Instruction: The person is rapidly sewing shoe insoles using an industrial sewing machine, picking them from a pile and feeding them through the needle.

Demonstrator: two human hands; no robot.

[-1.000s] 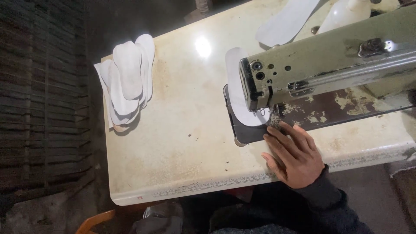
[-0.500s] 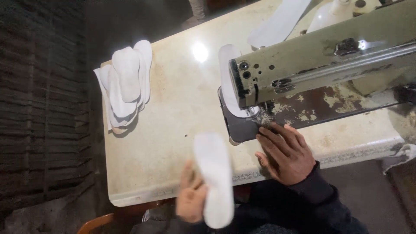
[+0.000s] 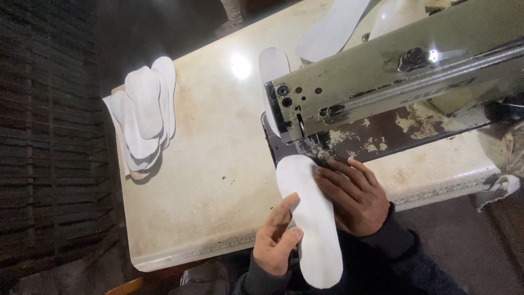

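A long white shoe insole (image 3: 308, 213) lies flat on the cream table, its front end under the head of the green sewing machine (image 3: 393, 76). My left hand (image 3: 277, 240) pinches the insole's left edge near the table's front. My right hand (image 3: 355, 194) rests flat with spread fingers on the insole's right side, just in front of the needle area. Another white insole (image 3: 271, 68) sticks out behind the machine head.
A pile of several white insoles (image 3: 143, 114) sits at the table's (image 3: 213, 164) left edge. More white pieces (image 3: 333, 30) lie at the far side. The worn machine bed (image 3: 415, 128) fills the right. A dark slatted surface (image 3: 49, 153) runs along the left.
My left hand came up from below with a white insole and laid it on the table, sliding its front under the machine head. My right hand stayed put.
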